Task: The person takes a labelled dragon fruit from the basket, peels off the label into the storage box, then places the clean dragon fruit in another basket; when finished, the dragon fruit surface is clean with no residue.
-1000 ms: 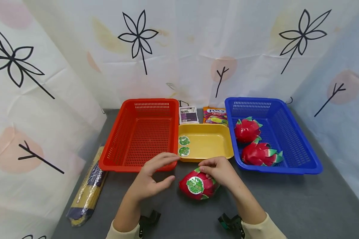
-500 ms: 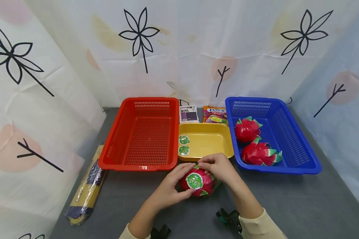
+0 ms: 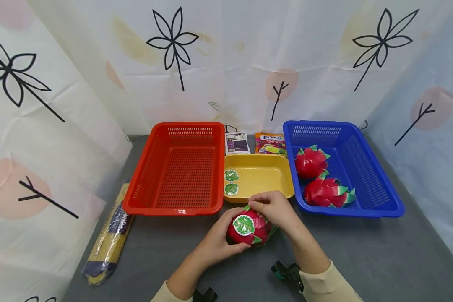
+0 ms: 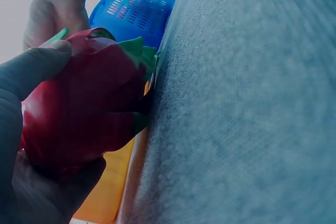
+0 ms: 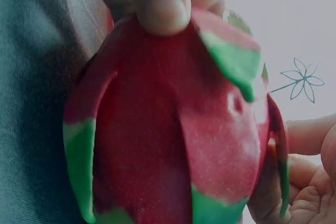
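A red dragon fruit with green-tipped scales and a round green-and-white sticker lies between both hands at the front of the grey table. My left hand grips it from the left, thumb along the near side and fingers behind. From above right, my right hand pinches a green tip at its top. In the left wrist view, the right hand shows behind the fruit. The right wrist view has the fruit up close, a left fingertip pressing on it.
Behind stand a red basket, a yellow tray with two round stickers at its left side, and a blue basket holding two dragon fruits. A candy bag and a purple-white package lie beyond. Packaged noodles lie left.
My left hand has come in from the left, first apart from the fruit, and now grips it. The fruit has shifted and turned slightly; my right hand stays at its top.
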Available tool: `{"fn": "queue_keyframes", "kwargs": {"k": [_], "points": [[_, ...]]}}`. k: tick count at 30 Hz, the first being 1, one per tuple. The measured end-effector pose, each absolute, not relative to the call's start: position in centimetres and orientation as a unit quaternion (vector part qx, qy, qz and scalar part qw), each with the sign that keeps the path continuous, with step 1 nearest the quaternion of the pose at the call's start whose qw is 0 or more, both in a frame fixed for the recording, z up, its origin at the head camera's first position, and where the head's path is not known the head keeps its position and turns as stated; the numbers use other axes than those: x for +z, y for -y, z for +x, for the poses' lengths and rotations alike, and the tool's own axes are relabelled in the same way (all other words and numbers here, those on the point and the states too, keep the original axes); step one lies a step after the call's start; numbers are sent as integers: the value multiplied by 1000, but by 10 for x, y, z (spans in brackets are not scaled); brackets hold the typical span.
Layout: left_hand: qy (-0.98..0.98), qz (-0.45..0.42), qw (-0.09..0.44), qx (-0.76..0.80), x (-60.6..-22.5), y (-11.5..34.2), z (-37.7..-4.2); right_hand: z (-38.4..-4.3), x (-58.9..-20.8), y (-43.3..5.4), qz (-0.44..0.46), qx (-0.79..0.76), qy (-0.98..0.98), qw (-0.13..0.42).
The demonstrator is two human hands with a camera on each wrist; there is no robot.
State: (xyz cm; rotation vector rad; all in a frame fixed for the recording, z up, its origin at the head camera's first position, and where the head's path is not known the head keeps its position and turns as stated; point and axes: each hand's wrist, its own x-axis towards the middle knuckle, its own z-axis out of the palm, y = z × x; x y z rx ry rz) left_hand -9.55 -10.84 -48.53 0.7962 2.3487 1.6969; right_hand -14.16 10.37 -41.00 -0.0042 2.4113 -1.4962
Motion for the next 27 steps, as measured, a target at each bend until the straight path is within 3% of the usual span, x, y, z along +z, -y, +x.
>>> {"fn": "queue_keyframes", "kwargs": {"k": [13,27], "points": [[-782,247,24,571,-488,107,-98,-96,-394,-117,-10,-528,-847,58],[-791,215,8,573,-487,105,-97,-67,-403,-97,10,-474,-879,54]]}}
